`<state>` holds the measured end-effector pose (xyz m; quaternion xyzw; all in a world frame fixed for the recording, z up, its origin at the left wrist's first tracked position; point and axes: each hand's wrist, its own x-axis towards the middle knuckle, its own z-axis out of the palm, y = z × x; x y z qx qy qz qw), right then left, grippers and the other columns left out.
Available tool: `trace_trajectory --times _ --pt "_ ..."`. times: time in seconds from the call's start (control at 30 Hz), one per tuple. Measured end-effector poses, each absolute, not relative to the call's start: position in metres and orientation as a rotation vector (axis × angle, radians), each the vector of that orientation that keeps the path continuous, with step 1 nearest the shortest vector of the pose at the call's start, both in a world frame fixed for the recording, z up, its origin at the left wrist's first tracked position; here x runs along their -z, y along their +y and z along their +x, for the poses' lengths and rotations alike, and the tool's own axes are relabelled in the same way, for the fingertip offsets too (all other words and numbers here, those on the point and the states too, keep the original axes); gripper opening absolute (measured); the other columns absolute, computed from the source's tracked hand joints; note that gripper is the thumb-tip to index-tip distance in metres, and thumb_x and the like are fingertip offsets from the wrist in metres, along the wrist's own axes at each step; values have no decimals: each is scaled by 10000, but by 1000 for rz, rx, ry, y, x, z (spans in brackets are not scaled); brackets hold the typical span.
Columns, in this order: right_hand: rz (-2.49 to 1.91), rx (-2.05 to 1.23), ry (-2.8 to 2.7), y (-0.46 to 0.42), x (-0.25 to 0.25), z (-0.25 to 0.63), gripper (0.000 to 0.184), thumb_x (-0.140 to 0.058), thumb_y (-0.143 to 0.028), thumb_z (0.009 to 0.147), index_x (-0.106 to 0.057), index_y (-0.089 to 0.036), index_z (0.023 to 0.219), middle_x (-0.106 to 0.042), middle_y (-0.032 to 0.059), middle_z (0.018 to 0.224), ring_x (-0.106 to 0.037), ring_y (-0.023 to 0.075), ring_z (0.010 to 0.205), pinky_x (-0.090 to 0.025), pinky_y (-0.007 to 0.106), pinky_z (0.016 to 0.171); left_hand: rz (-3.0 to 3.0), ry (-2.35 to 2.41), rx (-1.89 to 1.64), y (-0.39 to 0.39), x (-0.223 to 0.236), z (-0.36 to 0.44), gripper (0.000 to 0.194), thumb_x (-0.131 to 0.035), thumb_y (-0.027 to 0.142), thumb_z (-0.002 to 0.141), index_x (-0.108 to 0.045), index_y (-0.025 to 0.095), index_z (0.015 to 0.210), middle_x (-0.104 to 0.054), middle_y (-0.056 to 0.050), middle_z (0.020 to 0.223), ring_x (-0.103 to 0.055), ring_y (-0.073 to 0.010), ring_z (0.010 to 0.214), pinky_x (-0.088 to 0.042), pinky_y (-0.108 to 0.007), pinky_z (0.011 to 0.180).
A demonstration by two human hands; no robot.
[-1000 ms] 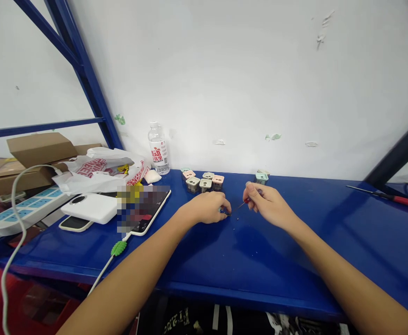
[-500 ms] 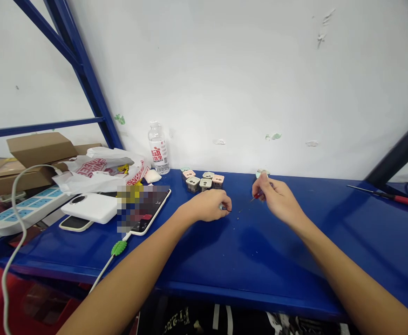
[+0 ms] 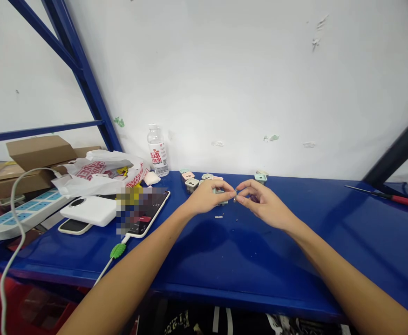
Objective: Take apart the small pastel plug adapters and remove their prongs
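Observation:
My left hand (image 3: 209, 195) is closed, with a pale mint part of a pencil sharpener (image 3: 221, 199) showing beneath its fingers. Most of that part is hidden. My right hand (image 3: 261, 202) is closed in a pinch, and its fingertips meet those of the left over a tiny piece too small to name. A dark purplish object (image 3: 255, 199) shows inside the right palm. Below the hands a small flat metal piece (image 3: 218, 217), like a sharpener blade, lies on the blue table (image 3: 277, 270). Several two-hole pencil sharpeners (image 3: 192, 184) stand behind my left hand.
Another mint sharpener (image 3: 260, 177) stands near the wall. On the left are a phone (image 3: 151, 216) on a cable, a white power bank (image 3: 88, 210), a power strip (image 3: 32, 214), a plastic bag (image 3: 99, 172) and a bottle (image 3: 158, 151). A red-handled screwdriver (image 3: 406, 201) lies far right.
My hands have come together until the fingertips meet. The thin metal tip seen at my right fingers is no longer visible. The flat metal piece now shows on the table.

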<state>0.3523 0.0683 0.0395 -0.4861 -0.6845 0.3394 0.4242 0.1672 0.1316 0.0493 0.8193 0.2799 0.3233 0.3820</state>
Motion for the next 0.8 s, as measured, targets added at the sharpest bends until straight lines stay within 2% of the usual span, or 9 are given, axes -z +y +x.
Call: trace_trajectory --times 0.17,0.27,0.33,0.4,0.5,0.63,0.7,0.8 --pt "-1150 -945 -1552 69 -40 350 474 -729 -519 677 -507 -216 967 -646 -5 775 -368 58 399 -280 219 344 2045 683 -862 131 -46 169 290 -642 422 780 -723 154 856 -647 -22 774 -554 -114 698 -434 -237 646" --pt "-1124 -948 -1480 70 -39 351 470 -766 -508 635 -524 -206 902 -649 2 756 -362 50 379 -264 215 328 2026 690 -863 130 -46 170 312 -637 432 787 -727 149 880 -643 -31 774 -557 -117 680 -436 -242 623" --pt "-1115 -947 -1450 71 -39 352 441 -776 -492 628 -539 -201 860 -643 8 758 -359 46 381 -253 212 329 2096 699 -875 129 -47 168 327 -615 443 806 -721 167 946 -645 -36 817 -576 -133 733 -456 -258 665" --pt "-1119 -916 -1443 71 -40 353 399 -770 -482 643 -571 -195 837 -631 12 765 -359 44 383 -247 217 335 2222 698 -894 127 -50 165 391 -646 451 786 -672 208 1091 -644 -40 936 -590 -165 881 -473 -299 795" --pt "-1142 -845 -1485 70 -43 356 334 -728 -474 701 -632 -188 844 -591 -1 686 -353 53 387 -240 229 352 2408 626 -880 125 -53 160 650 -741 379 711 -503 250 1301 -567 -60 1179 -526 -204 1107 -413 -372 986" --pt "-1200 -774 -1629 67 -46 358 312 -646 -468 786 -679 -185 915 -442 -55 486 -308 76 389 -222 239 377 2555 560 -839 126 -49 158 696 -644 179 772 -350 262 1397 -486 -80 1276 -475 -210 1173 -395 -387 1019" --pt "-1215 -748 -1702 67 -45 357 307 -631 -457 798 -679 -185 932 -473 -47 512 -316 78 403 -238 243 390 2597 562 -838 126 -47 159 687 -594 128 785 -326 265 1403 -491 -79 1255 -471 -212 1170 -395 -400 1016" --pt "-1200 -767 -1751 68 -41 355 289 -640 -436 793 -651 -183 933 -576 -11 654 -371 82 453 -290 244 424 2617 535 -839 125 -45 160 679 -569 88 784 -327 265 1393 -490 -80 1237 -472 -211 1161 -397 -412 1013"
